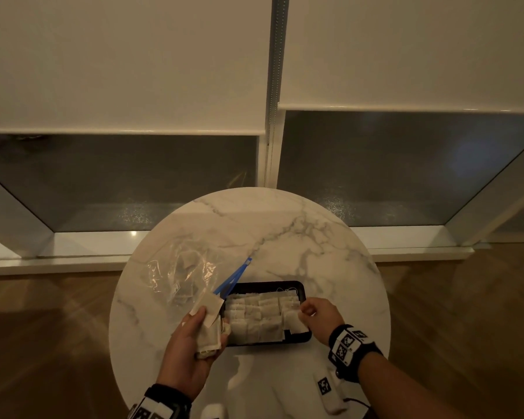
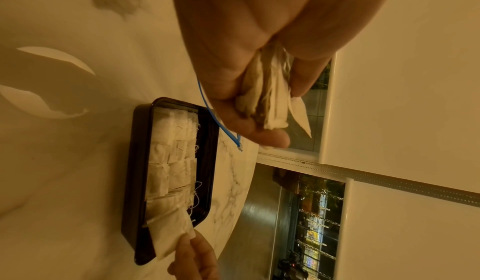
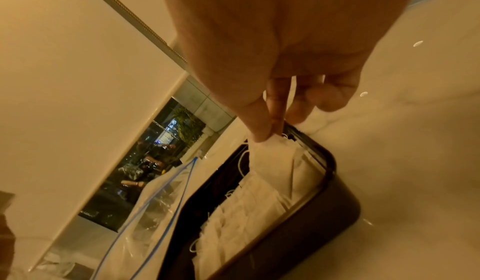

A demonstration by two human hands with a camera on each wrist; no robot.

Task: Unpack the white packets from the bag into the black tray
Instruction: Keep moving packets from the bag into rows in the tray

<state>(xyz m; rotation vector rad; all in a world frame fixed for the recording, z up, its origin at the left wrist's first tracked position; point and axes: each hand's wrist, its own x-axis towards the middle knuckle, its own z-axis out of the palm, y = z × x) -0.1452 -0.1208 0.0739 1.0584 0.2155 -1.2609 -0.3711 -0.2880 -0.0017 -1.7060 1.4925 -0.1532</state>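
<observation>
On the round marble table sits the black tray, with rows of white packets filling most of it, thin strings trailing toward its far wall. The right hand is at the tray's right end, thumb and forefinger pinching the top edge of one packet that stands tilted at the near right corner, its lower part down among the others; the remaining fingers are loosely curled behind and hold nothing. The left hand hangs just beside the tray's left end, fingers and thumb closed around a small bunch of packets, several fanned out past the fingertips, one flat square poking up toward the bag. That clear bag lies crumpled on the table to the left of the tray, its blue zip strip gaping open and reaching over the tray's far left corner; a few pale packets show dimly through the plastic. Both wrists wear black bands with printed square markers. Beyond the table are half-lowered white blinds over dark window glass, with wooden floor on either side.
</observation>
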